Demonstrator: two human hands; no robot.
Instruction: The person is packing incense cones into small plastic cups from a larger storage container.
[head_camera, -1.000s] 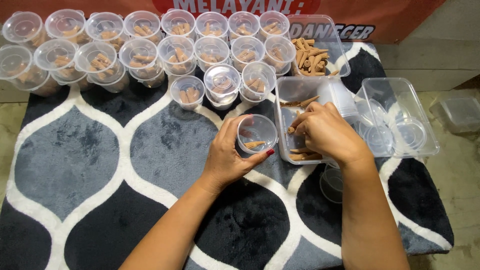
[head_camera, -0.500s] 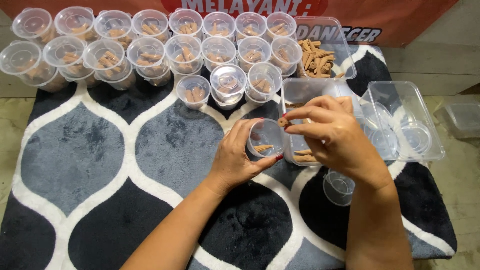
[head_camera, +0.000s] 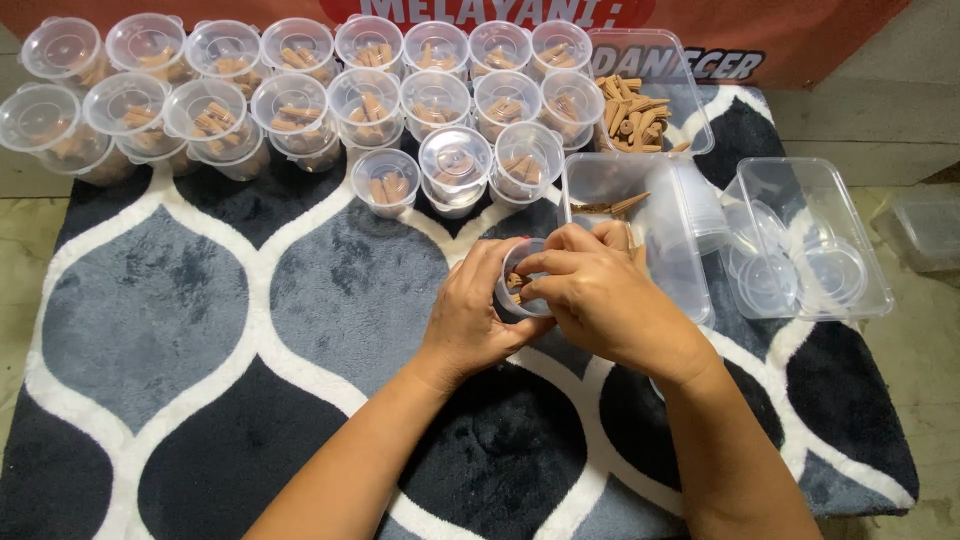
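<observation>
Left hand (head_camera: 470, 320): fingers wrapped round small clear cup (head_camera: 520, 290)
Right hand (head_camera: 600, 300): fingertips pinching brown biscuit sticks (head_camera: 516, 282) over cup

The left hand (head_camera: 468, 318) wraps around a small clear plastic cup (head_camera: 517, 290) standing on a rug patterned in grey, black and white (head_camera: 200, 330), while the right hand (head_camera: 600, 300) covers the cup's mouth from the right, fingertips at the brown stick-shaped snacks (head_camera: 516, 283) inside it. Directly right of the hands sits a clear rectangular container (head_camera: 640, 215) holding a few more brown sticks, and further right a second clear container (head_camera: 810, 240) holds round transparent lids. Along the rug's far edge stand rows of lidded clear cups (head_camera: 300, 80) filled with the same snacks, beside a clear tray of loose sticks (head_camera: 635, 105).
</observation>
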